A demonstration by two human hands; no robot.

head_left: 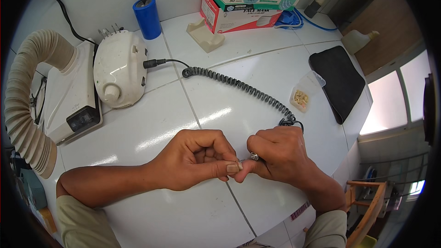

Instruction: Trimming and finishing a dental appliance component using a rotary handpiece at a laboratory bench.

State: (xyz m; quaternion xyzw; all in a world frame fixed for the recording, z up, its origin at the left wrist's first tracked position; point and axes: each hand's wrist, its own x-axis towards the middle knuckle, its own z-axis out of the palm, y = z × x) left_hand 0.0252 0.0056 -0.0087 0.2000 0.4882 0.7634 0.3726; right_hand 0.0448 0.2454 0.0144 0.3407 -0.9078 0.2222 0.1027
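Observation:
Near the front middle of the white tiled table, my two hands meet with fingertips almost touching. My left hand (195,160) pinches a tiny pale piece (240,166) between thumb and forefinger; most of it is covered by the fingers. Wrapped in my right hand (280,151) is a rotary handpiece (253,156), of which only the silvery front end shows, pointing at the pale piece. A black coiled cord (239,83) runs from behind my right hand to the white control unit (120,71) at the left.
A ribbed hose (27,82) on a white machine (69,96) stands far left. A blue cylinder (148,20), a cream tray (205,36) and stacked cardboard boxes (243,17) are at the back. Right lie a clear box (314,81) of small yellowish pieces and a black pad (338,82).

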